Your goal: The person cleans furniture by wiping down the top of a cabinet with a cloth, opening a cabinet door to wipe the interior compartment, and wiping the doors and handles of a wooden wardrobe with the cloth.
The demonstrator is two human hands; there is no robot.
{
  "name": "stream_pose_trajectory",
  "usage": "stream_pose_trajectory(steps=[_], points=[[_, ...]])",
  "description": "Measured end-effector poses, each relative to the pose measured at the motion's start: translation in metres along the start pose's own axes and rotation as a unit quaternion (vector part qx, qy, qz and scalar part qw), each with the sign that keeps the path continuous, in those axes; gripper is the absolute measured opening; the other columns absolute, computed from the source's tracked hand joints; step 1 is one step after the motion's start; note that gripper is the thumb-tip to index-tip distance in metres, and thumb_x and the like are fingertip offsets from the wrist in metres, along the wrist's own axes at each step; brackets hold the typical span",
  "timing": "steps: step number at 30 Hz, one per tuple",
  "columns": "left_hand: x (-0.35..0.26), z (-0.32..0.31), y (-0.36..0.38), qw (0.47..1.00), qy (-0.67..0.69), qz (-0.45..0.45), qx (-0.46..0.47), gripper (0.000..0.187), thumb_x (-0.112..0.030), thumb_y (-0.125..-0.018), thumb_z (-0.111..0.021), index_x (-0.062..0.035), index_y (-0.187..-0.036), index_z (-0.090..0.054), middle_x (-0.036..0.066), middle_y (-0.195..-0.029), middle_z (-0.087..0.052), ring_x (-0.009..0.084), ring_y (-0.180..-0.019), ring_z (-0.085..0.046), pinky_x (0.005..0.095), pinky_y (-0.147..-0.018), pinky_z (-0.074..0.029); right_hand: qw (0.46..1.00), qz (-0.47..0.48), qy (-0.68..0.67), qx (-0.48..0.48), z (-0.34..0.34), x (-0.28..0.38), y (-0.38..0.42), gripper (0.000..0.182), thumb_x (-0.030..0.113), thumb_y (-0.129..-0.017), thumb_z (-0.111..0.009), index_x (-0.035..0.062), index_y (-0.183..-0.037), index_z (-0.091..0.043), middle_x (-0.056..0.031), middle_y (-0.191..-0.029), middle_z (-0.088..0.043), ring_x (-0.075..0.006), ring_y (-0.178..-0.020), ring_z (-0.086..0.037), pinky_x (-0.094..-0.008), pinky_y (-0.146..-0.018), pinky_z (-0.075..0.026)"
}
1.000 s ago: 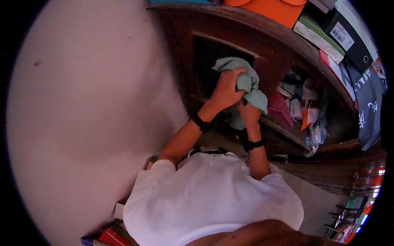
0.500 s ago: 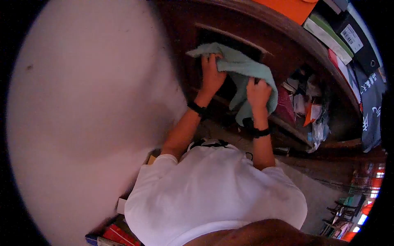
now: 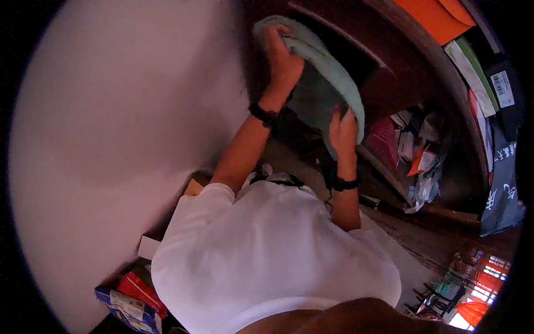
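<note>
A pale green towel (image 3: pixel 332 71) is spread between my hands, its upper edge running from upper left down to the right. My left hand (image 3: pixel 283 64) grips the towel's upper left end, fingers curled over the edge. Lower down, my right hand (image 3: pixel 343 132) pinches the right end, with the thumb apart from the fingers' tips. The towel's shaded lower part hangs between my forearms. Behind it is a brown wooden cabinet (image 3: pixel 411 72) with a dark opening, partly covered by the towel. Both wrists carry black bands.
A pale wall (image 3: pixel 139 111) rises close on the left. To the right, a cabinet compartment holds plastic bags and an orange-white packet (image 3: pixel 426 162). An orange box (image 3: pixel 436 19) and a black box (image 3: pixel 503 92) sit on top. Packages (image 3: pixel 133 303) lie at lower left.
Both hands have drawn the towel straighter, from bunched folds into a spread sheet. My left hand has moved up, my right hand slightly down. The view has tilted.
</note>
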State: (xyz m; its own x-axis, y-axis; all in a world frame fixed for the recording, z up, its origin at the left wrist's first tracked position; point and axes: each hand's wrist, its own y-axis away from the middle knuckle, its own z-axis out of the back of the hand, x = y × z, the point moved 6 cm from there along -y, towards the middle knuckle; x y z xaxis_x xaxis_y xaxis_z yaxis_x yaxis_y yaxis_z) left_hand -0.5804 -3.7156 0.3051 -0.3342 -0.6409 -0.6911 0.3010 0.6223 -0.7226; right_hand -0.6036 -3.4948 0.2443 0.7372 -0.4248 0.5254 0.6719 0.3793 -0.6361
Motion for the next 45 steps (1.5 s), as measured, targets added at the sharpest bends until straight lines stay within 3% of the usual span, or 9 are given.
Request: stream_pose_trajectory(steps=[10,23,28,29,31,35,38,41,45], points=[[0.115,0.015,0.089,0.989,-0.114,0.088,0.031,0.034,0.005,-0.073,-0.058,0.002,-0.105,-0.045,0.022,-0.105,-0.047,0.0402,-0.102,-0.045,0.0443,-0.093,-0.036,0.949,-0.188,0.081,0.239,-0.04,-0.069,0.061,0.025,0.014,-0.094,-0.053,-0.0014,-0.114,-0.051,-0.0244,-0.107,-0.064,-0.0432,-0.096,-0.061,-0.0465,-0.081,-0.048],[0.057,0.022,-0.004,0.998,-0.023,-0.025,0.055,0.035,-0.005,-0.072,-0.07,0.0008,-0.103,-0.054,0.022,-0.099,-0.059,0.0425,-0.096,-0.055,0.0446,-0.086,-0.044,0.975,0.035,0.217,-0.034,0.043,0.002,-0.016,0.038,0.021,-0.084,-0.067,-0.0024,-0.113,-0.057,-0.0258,-0.1,-0.06,-0.0451,-0.09,-0.058,-0.0514,-0.077,-0.048],[0.065,0.026,-0.001,0.944,0.018,0.32,0.078,0.037,-0.016,-0.101,-0.044,-0.0017,-0.134,-0.051,0.016,-0.121,-0.059,0.0217,-0.11,-0.053,0.0303,-0.097,-0.041,0.977,-0.033,0.208,-0.02,0.041,-0.002,-0.017,0.039,0.025,-0.084,-0.066,0.0002,-0.112,-0.055,-0.0262,-0.092,-0.06,-0.0439,-0.084,-0.059,-0.0495,-0.072,-0.049],[0.084,0.024,0.008,0.944,0.019,0.319,0.081,0.037,-0.016,-0.101,-0.044,-0.0017,-0.134,-0.051,0.016,-0.121,-0.059,0.0217,-0.11,-0.053,0.0303,-0.097,-0.041,0.977,-0.036,0.209,-0.023,0.037,-0.006,-0.013,0.039,0.025,-0.084,-0.066,0.0002,-0.112,-0.055,-0.0262,-0.092,-0.06,-0.0439,-0.084,-0.059,-0.0495,-0.072,-0.049],[0.11,0.026,0.038,0.983,-0.154,-0.088,0.041,0.029,-0.002,-0.073,-0.067,0.0012,-0.1,-0.056,0.022,-0.095,-0.061,0.0433,-0.093,-0.057,0.0461,-0.082,-0.045,0.983,-0.084,0.153,0.051,0.016,-0.02,0.005,0.045,0.027,-0.085,-0.066,0.0013,-0.119,-0.05,-0.0276,-0.096,-0.061,-0.0456,-0.085,-0.06,-0.051,-0.073,-0.05],[0.178,0.024,0.067,0.996,0.008,0.072,0.051,0.028,0.0,-0.075,-0.065,0.0014,-0.101,-0.055,0.023,-0.096,-0.061,0.0426,-0.094,-0.056,0.0462,-0.081,-0.045,0.982,-0.12,0.108,0.101,-0.007,-0.041,0.04,0.058,0.027,-0.085,-0.065,-0.0025,-0.128,-0.04,-0.0312,-0.107,-0.06,-0.0469,-0.091,-0.061,-0.0512,-0.078,-0.05],[0.165,0.029,0.091,0.975,-0.217,0.013,0.054,0.026,-0.001,-0.076,-0.064,0.0008,-0.1,-0.054,0.023,-0.096,-0.06,0.0421,-0.094,-0.057,0.0453,-0.081,-0.045,0.977,-0.114,0.111,0.141,-0.013,-0.057,0.064,0.061,0.028,-0.086,-0.064,-0.0048,-0.13,-0.037,-0.0333,-0.115,-0.057,-0.0466,-0.097,-0.06,-0.0506,-0.082,-0.049],[0.221,0.019,0.119,0.981,0.013,0.179,0.072,0.024,-0.003,-0.078,-0.064,0.0005,-0.099,-0.054,0.023,-0.096,-0.06,0.0414,-0.094,-0.057,0.0435,-0.081,-0.045,0.969,-0.171,0.089,0.158,-0.019,-0.08,0.085,0.066,0.025,-0.086,-0.065,-0.005,-0.136,-0.032,-0.0333,-0.125,-0.051,-0.0471,-0.108,-0.055,-0.0503,-0.089,-0.047],[0.172,0.027,0.127,0.984,-0.166,0.017,0.066,0.029,-0.009,-0.077,-0.07,-0.0004,-0.099,-0.054,0.022,-0.092,-0.061,0.0406,-0.089,-0.059,0.0427,-0.077,-0.047,0.98,-0.121,0.045,0.151,-0.054,-0.114,0.117,0.071,0.021,-0.086,-0.065,-0.0056,-0.14,-0.027,-0.0331,-0.131,-0.045,-0.0477,-0.117,-0.049,-0.05,-0.095,-0.044]])
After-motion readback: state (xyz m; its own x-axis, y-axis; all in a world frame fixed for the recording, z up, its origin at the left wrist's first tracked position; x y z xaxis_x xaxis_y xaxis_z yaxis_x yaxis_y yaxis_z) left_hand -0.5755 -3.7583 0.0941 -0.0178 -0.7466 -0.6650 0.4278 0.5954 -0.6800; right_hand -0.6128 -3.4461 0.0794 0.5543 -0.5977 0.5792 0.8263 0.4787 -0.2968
